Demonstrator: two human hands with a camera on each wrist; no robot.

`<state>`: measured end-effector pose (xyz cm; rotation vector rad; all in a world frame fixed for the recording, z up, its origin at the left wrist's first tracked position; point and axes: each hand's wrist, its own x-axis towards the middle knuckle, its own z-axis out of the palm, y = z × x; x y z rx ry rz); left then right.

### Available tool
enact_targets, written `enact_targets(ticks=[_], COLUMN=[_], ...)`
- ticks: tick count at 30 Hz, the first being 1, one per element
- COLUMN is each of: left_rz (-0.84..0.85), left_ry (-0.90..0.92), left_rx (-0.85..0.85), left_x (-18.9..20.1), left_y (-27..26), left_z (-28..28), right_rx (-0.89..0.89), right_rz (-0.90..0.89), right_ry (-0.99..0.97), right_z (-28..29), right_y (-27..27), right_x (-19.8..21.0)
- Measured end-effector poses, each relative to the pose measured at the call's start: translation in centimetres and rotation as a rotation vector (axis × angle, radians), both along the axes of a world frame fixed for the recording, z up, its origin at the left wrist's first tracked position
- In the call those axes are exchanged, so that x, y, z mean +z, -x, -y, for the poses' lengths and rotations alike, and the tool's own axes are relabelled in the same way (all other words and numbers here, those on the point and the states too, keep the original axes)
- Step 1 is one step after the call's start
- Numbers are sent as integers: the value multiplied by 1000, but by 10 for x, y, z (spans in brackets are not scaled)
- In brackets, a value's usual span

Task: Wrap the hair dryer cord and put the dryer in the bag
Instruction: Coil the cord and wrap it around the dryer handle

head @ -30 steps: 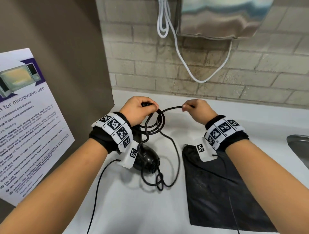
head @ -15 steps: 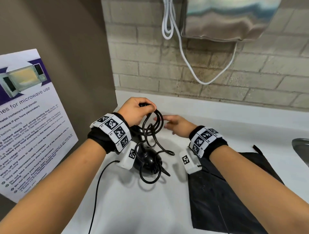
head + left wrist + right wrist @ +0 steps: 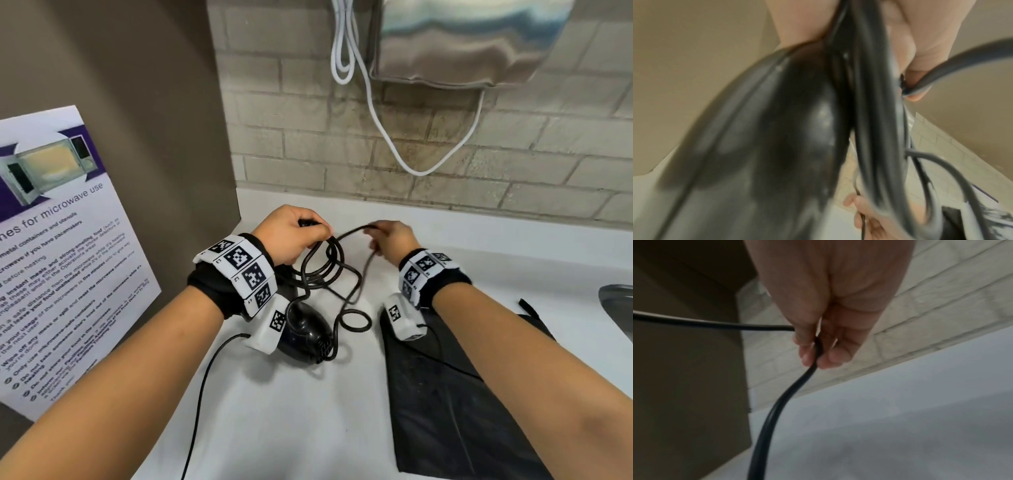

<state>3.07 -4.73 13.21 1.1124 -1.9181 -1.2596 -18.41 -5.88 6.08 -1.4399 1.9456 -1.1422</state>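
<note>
The left hand is gripping the gathered cord loops above the hair dryer lying on the desk. The right hand, spread near the coil half a second ago, is now pinching a fresh stretch of cord, likely bringing over another loop. The bag is waiting flat, just beside the dryer.

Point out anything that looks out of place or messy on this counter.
The black cord is only partly coiled: the left hand grips a few loops above the hair dryer, the right hand pinches the next stretch, and a loose tangle still lies on the counter beside the bag. Nothing looks damaged or spilled.
</note>
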Motion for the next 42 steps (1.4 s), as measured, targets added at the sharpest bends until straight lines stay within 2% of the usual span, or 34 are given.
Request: enact_targets(ticks=[3, 6, 13, 16, 18, 21, 23, 24, 26, 28, 29, 30, 32, 33, 35, 37, 40, 42], left_rz=[2, -9, 10, 2, -5, -30, -23, -11, 16, 37, 43, 47, 48, 41, 14, -7, -11, -7], left_ry=[8, 24, 60, 47, 30, -4, -3, 1, 11, 29, 34, 35, 45, 55, 69, 63, 24, 7], left_rx=[-2, 6, 4, 12, 14, 17, 5, -9, -32, -36, -41, -50, -58, -51, -17, 12, 17, 4], left_x=[-1, -1, 1, 2, 3, 2, 2, 1, 1, 0, 0, 1, 2, 2, 3, 2, 3, 3], left_y=[-4, -3, 6, 7, 7, 6, 6, 6, 6, 3, 0, -2, -9, -11, -14, -11, -4, 0], left_z=[-1, -2, -2, -1, 0, 1, -1, -4, -9, -13, -15, -17, -21, -22, -22, -19, -16, -15], right_rx=[-114, -71, 440, 727, 808, 798, 721, 608, 241, -124, -247, -344, -467, -444, -328, -212, -2, 248], right_rz=[-162, -150, -213, -60, 7, 16, 75, 108, 144, 178, 159, 77, -185, -293, -295, -285, -377, -310], right_ry=[-262, -356, -130, -154, -171, -134, -62, 19, 203, 255, 198, 56, -277, -370, -395, -256, 22, 184], right_z=[-2, -12, -26, -32, -34, -30, -25, -22, -11, -4, -2, -2, -11, -16, -22, -21, -20, -24], right_y=[38, 39, -23, -42, -48, -50, -50, -48, -36, -11, 6, 26, 57, 64, 63, 50, 18, -6], right_x=[-10, -10, 18, 21, 20, 16, 15, 15, 14, 13, 8, 3, -7, -9, -14, -18, -11, 1])
